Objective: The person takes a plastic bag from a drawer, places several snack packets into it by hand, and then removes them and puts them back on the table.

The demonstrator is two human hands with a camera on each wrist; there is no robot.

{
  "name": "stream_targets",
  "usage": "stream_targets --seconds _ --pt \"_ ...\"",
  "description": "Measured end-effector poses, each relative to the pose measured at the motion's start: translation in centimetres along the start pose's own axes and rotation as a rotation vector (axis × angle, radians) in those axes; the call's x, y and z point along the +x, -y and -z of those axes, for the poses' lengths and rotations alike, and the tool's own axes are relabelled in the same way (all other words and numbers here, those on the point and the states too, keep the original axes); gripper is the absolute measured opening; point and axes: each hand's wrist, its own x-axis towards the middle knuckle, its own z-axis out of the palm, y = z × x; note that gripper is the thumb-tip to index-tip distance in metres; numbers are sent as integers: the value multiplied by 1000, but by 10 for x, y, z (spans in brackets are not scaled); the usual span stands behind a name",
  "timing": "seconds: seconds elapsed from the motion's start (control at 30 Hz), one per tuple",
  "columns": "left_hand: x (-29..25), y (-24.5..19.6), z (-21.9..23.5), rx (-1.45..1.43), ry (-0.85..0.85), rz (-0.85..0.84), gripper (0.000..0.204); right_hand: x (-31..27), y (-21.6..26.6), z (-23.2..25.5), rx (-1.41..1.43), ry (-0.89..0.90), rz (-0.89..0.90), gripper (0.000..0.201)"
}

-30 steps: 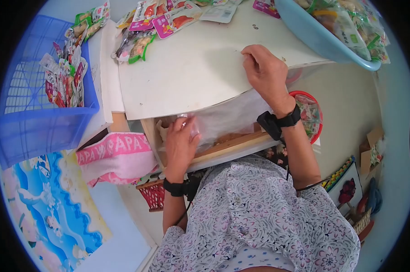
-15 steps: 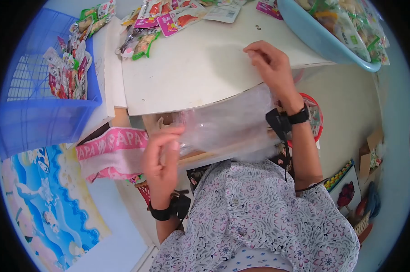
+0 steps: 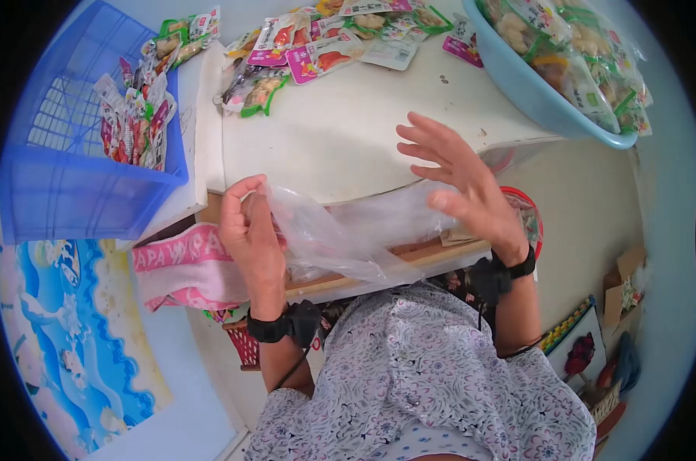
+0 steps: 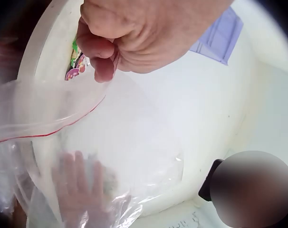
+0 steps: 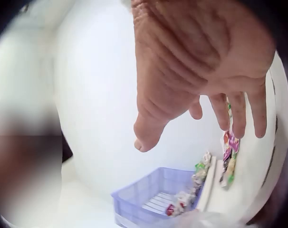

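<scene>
A clear plastic zip bag (image 3: 340, 230) with a red seal line (image 4: 53, 128) stretches in front of the white table's (image 3: 348, 131) near edge. My left hand (image 3: 248, 194) pinches the bag's left end between thumb and curled fingers (image 4: 103, 66). My right hand (image 3: 434, 165) hovers at the bag's right end with its fingers spread and straight, holding nothing. Its thumb is close to the plastic; I cannot tell whether it touches. In the left wrist view the right hand's fingers (image 4: 82, 183) show blurred through the bag. In the right wrist view the right hand (image 5: 201, 71) is open.
A blue basket (image 3: 79, 192) with snack packets stands at the left. More packets (image 3: 302, 46) lie along the table's far side. A light blue basin (image 3: 532, 92) full of packets sits at the right. A pink towel (image 3: 186, 261) hangs below the table, by a red basket (image 3: 534, 223).
My left hand has drawn the bag out from the shelf under the table and raised it to the table's edge. My right hand has lifted off the tabletop and spread its fingers.
</scene>
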Motion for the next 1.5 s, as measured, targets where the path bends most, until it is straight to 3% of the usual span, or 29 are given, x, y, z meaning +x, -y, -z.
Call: stream_targets --seconds 0.13,0.23,0.37,0.43,0.47,0.57,0.67,0.77,0.87,0.97,1.13,1.17,1.23,1.33,1.4,1.47,1.5 --pt "8 -5 6 57 -49 -125 15 -1 17 -14 -76 192 105 98" --pt "4 -22 1 106 -34 -124 19 -4 29 -48 -297 279 185 88" --pt "0 -42 -14 59 -24 -56 24 1 4 -49 -405 1 70 53" --pt "7 -44 11 10 185 -45 28 16 2 -25 54 -226 -128 20" --pt "10 -45 22 -13 289 -41 31 21 1 -15 38 -240 -113 17" --pt "7 -36 33 -189 354 96 46 31 1 -2 26 -256 -102 14" --pt "-4 -31 20 -424 291 128 55 38 2 -8 84 -259 -133 15" --pt "-3 -21 22 -507 527 247 62 46 -13 -9 160 -325 -104 15" --pt "-10 -10 25 -395 503 259 49 50 -22 -5 187 -374 -114 15" --pt "-14 4 33 -169 287 260 28 54 -27 -5 113 -393 -136 16" --pt "-12 -2 35 -207 144 86 6 67 -42 -3 -60 -481 -59 16" --pt "-12 -5 35 -238 99 54 7 70 -42 -4 -230 -511 71 16" --pt "-7 -19 43 -107 -185 -142 9 75 -38 -14 -567 -566 332 19" --pt "-13 -69 44 119 -527 -576 12 71 -19 -34 -466 -497 386 22" --pt "-22 -103 22 159 -596 -746 7 68 -22 -43 -447 -421 370 20" --pt "-14 -110 13 402 -360 -880 12 66 -31 -49 -413 -369 346 16" --pt "-8 -110 3 451 -216 -817 14 64 -36 -49 -398 -378 322 16"
